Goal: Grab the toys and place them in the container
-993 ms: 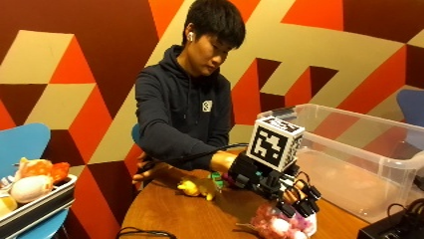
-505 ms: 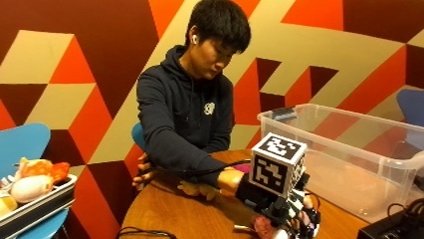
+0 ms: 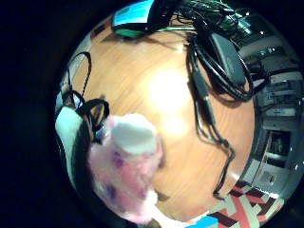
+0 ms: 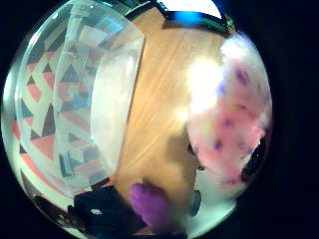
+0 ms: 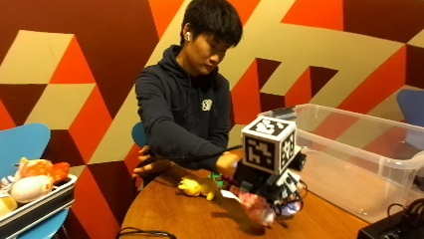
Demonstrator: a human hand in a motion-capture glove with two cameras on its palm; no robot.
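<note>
— So, what is the gloved right hand doing?

— Its fingers are curled round a pink plush toy with purple spots. The toy hangs from the hand above the wooden table, not touching it; its shadow lies on the wood below.

— The palm views agree?

— Yes. The same pink toy fills much of the little-finger side view, right against the palm, with the tabletop and black cables beyond it. In the thumb side view the toy sits close by, and the clear plastic container stands on the table just beside.

— Where is the container from outside?

— The container stands at the table's edge, near the hand.

— Anything else?

— A yellow plush toy lies on the table by the person's forearm. The bare hand rests at the table's edge. A tray of more plush toys sits on a blue chair, well apart.
</note>
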